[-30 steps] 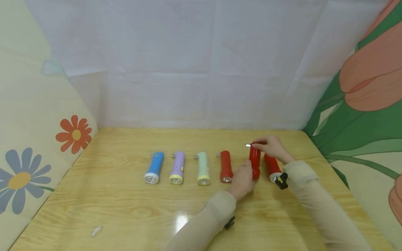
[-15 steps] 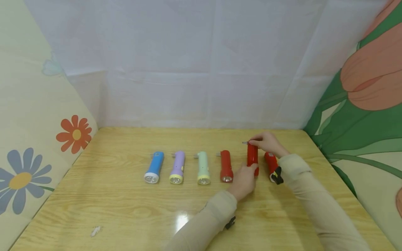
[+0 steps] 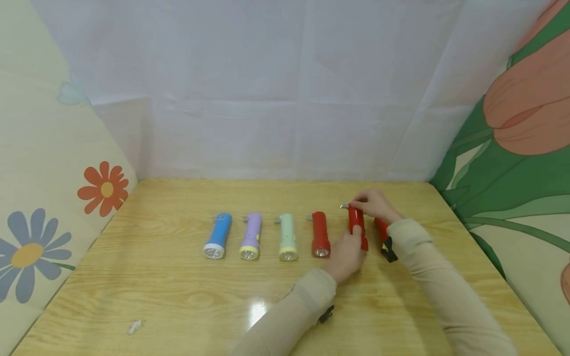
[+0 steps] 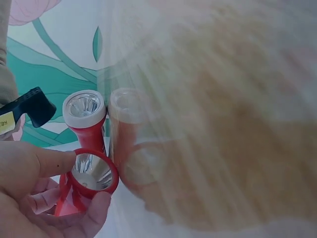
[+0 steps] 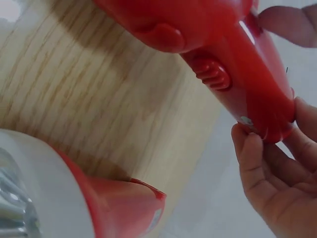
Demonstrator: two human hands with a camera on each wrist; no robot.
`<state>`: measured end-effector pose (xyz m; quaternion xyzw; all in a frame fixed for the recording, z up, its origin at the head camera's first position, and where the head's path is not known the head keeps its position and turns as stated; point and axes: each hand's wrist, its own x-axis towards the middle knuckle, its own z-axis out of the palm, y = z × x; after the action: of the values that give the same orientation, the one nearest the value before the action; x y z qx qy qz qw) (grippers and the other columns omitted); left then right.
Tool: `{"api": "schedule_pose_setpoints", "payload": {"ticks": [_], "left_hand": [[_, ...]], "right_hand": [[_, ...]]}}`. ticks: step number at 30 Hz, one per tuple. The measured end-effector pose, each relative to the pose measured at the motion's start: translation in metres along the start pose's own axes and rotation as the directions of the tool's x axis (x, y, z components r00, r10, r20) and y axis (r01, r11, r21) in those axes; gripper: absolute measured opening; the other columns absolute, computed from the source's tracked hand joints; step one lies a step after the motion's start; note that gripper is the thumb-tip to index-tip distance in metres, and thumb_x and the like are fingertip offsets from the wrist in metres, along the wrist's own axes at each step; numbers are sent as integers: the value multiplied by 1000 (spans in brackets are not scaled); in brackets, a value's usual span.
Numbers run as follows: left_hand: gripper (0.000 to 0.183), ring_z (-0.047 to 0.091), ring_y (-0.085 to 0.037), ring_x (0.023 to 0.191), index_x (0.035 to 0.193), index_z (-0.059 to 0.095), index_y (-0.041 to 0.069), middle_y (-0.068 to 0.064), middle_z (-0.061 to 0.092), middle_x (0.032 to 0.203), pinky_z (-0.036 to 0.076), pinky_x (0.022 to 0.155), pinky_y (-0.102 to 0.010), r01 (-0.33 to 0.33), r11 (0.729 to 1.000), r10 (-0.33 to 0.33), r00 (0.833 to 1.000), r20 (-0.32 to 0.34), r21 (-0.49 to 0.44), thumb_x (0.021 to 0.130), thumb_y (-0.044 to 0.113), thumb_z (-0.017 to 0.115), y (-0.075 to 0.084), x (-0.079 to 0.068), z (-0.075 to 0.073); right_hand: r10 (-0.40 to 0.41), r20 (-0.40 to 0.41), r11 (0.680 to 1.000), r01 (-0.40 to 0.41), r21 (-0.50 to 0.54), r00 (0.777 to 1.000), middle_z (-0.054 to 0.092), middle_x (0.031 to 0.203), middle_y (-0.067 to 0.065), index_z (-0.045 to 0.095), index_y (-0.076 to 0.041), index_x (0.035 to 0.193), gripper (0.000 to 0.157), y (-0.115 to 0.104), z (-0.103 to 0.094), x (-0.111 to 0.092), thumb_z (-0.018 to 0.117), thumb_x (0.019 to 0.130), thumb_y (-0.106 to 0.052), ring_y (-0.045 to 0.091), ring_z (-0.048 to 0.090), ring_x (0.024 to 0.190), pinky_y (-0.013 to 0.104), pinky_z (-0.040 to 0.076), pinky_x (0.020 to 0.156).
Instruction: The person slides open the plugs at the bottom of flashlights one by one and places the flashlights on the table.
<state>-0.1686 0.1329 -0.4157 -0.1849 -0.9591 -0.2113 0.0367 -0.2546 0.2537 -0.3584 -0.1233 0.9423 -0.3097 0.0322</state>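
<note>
My left hand grips a red flashlight around its lower body. In the left wrist view, thumb and fingers hold its red-rimmed head, lens facing the camera. At the tail end, the right hand has its fingertips on the flashlight. A metal plug sticks out leftward there. A ridged red switch shows on the side in the right wrist view. Just right of it lies another red flashlight with a white rim, partly hidden by the right wrist in the head view.
To the left, a row of flashlights lies on the wooden table: red, mint green, purple and blue, heads toward me. A small white scrap is at front left. A white cloth hangs behind.
The held red flashlight has shifted slightly left, with the right hand moving left along with it. The right wrist now covers more of the white-rimmed flashlight. The other flashlights stay in place.
</note>
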Motion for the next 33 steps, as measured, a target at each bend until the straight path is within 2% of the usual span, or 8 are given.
{"api": "schedule_pose_setpoints", "payload": {"ticks": [8,11,16,26,33], "left_hand": [[34,54,-16,67,100,49,14,-6,51,85,41,50,-25,-1,999,1,1000,18,-51,77,24,71,0,-2,-4],[32,52,-15,73,99,52,12,-5,49,88,42,55,-23,-1,999,2,1000,19,-49,76,23,72,0,-2,-6],[31,50,-16,81,98,57,9,-5,49,94,44,64,-22,-19,1000,19,999,26,-1,75,23,73,2,-2,-8],[25,49,-17,81,97,62,13,-6,51,96,43,62,-22,-69,997,67,997,45,33,76,21,72,1,-2,-9],[19,48,-17,75,92,65,16,-5,51,94,40,56,-21,-84,996,82,996,48,37,75,18,72,0,-2,-10]], "right_hand": [[46,56,999,-46,1,997,66,85,17,66,9,92,19,4,8,3,57,87,-8,21,57,74,27,47,63],[31,66,1000,-30,-9,997,66,82,16,66,9,90,18,7,11,5,58,86,-7,19,57,72,27,47,63],[-3,81,999,8,-50,997,67,81,15,68,8,86,18,12,17,6,60,84,-8,25,58,77,34,46,69],[-38,106,998,42,-42,994,66,83,19,66,10,87,17,14,25,8,58,84,-5,32,58,83,40,47,75],[-10,125,999,15,-35,992,65,87,21,65,10,91,18,15,28,10,57,85,-4,34,58,86,42,47,76]]}}
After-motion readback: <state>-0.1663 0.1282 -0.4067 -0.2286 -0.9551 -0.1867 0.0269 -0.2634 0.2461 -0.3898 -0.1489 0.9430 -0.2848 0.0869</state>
